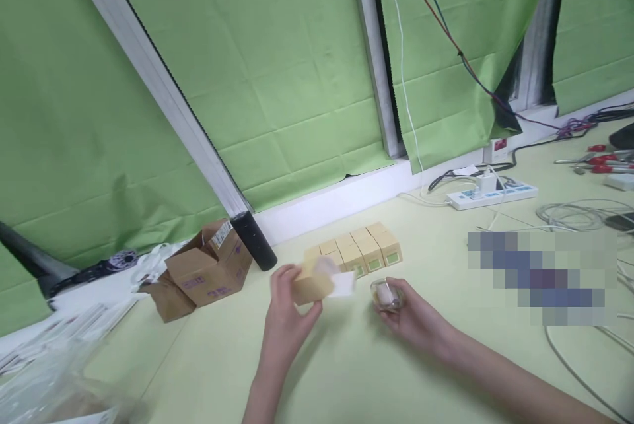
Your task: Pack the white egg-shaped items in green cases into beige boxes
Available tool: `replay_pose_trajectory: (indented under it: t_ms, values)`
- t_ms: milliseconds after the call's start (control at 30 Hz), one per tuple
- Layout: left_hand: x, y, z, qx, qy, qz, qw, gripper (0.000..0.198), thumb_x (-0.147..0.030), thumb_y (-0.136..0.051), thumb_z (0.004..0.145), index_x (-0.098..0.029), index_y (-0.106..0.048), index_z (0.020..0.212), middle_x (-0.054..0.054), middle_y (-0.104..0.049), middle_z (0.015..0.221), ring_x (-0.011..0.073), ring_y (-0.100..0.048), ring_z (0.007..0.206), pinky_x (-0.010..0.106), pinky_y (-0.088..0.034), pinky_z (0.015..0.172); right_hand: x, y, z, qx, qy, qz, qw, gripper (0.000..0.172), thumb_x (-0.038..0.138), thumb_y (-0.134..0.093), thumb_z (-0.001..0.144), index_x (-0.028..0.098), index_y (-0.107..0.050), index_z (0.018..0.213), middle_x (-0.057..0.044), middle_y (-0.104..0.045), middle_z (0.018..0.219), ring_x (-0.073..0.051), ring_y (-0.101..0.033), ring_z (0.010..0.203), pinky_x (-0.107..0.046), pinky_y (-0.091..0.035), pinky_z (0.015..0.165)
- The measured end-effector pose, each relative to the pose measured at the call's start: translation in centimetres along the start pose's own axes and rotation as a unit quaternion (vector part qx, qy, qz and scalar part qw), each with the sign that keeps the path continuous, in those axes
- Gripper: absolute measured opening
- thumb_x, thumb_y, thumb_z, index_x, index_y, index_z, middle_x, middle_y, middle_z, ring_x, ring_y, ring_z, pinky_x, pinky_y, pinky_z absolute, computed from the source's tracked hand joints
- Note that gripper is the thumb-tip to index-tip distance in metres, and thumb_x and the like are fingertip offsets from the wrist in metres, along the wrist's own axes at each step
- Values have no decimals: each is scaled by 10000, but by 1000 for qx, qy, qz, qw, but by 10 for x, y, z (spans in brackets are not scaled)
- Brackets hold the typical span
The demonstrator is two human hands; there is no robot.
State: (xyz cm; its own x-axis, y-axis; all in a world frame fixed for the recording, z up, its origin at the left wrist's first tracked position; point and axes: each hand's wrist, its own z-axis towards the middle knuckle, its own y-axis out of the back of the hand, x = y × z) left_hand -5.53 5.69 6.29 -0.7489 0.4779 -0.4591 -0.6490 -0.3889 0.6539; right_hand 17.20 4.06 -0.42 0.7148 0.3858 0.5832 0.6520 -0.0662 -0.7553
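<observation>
My left hand [287, 315] grips a small tan cardboard box [312, 285] between thumb and fingers, above the table. A white flap or slip [343, 284] sticks out from the box's right end, slightly blurred. In my right hand [413, 315] is a small clear glass jar [387, 295] with something whitish inside; its exact kind is hard to make out. The two hands are apart, with the jar to the right of the box. Just behind them, several closed tan boxes [361, 249] stand in rows on the table, some with green labels facing me.
An open cardboard carton [212, 265] and a black cylinder [253, 241] stand at the back left. Clear plastic [44, 371] lies front left. A power strip [493, 196], loose cables [569, 212] and red-handled tools [601, 163] occupy the right. Green blinds [287, 80] hang behind.
</observation>
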Motion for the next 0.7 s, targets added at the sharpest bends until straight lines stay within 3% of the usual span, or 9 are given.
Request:
replay_pose_trajectory:
  t_ms: [33, 67, 167, 267, 367, 467, 567, 633, 700]
  values:
    - [15, -3, -7, -37, 113, -91, 989, 492, -295, -671, 670, -199, -428, 1086, 121, -525, 1175, 278, -561, 1054, 446, -489, 855, 2, 1, -1, -4, 16, -16, 1000, 259, 374, -639, 754, 213, -540, 932, 11, -597, 830, -119, -605, 735, -213, -492, 693]
    - [29, -6, -15, -51, 215, -185, 958, 501, -364, -668, 671, -198, -408, 1066, 118, -543, 1146, 259, -590, 1007, 425, -493, 844, 3, 1, -2, -7, 25, -29, 999, 286, 381, -652, 744, 222, -542, 956, 14, -595, 853, -123, -599, 738, -213, -488, 663]
    - [60, -17, -35, -40, 279, -222, 933, 499, -492, -626, 666, -155, -438, 982, 161, -598, 1059, 267, -605, 985, 405, -487, 832, 2, 1, -6, -30, 66, -143, 987, 399, 405, -681, 711, 239, -523, 1039, 9, -575, 887, -144, -578, 738, -242, -475, 620]
    - [72, -22, -48, -7, 295, -216, 931, 516, -467, -698, 578, -137, -501, 921, 179, -631, 1004, 316, -591, 996, 459, -452, 867, -2, 1, -11, -26, 153, -344, 926, 493, 423, -661, 716, 250, -447, 1125, 12, -539, 880, -160, -567, 733, -296, -470, 670]
    - [69, -21, -55, -36, 311, -157, 937, 652, -359, -747, 515, -151, -461, 1062, 209, -522, 1189, 382, -431, 1180, 570, -301, 976, -7, 1, -14, 8, 204, -473, 857, 466, 390, -649, 714, 257, -429, 1103, 5, -547, 936, -179, -569, 790, -319, -456, 724]
    - [59, -21, -57, -113, 218, -42, 968, 783, -347, -719, 547, -187, -335, 1210, 190, -350, 1337, 372, -244, 1296, 591, -196, 1029, -10, 0, -17, 48, 232, -539, 808, 404, 328, -633, 709, 256, -452, 1063, -10, -567, 1007, -196, -559, 871, -315, -450, 751]
    - [48, -26, -53, -146, 136, 22, 980, 886, -396, -704, 570, -159, -239, 1286, 195, -301, 1342, 358, -267, 1288, 560, -261, 1020, -13, 0, -19, 88, 260, -610, 743, 398, 212, -600, 686, 249, -475, 1062, -17, -577, 1013, -201, -556, 892, -313, -440, 762]
    - [41, -30, -49, -117, 198, -39, 972, 950, -401, -701, 587, -158, -159, 1329, 197, -316, 1327, 339, -346, 1253, 524, -339, 987, -13, -1, -21, 107, 266, -669, 686, 415, 142, -582, 642, 246, -513, 1037, -17, -591, 983, -213, -555, 880, -331, -435, 763]
    - [33, -32, -46, -75, 279, -150, 946, 932, -401, -689, 622, -168, -143, 1340, 190, -398, 1273, 307, -486, 1142, 473, -431, 910, -12, -2, -23, 124, 258, -701, 653, 430, 148, -601, 625, 243, -538, 1039, -27, -596, 989, -232, -552, 896, -360, -435, 782]
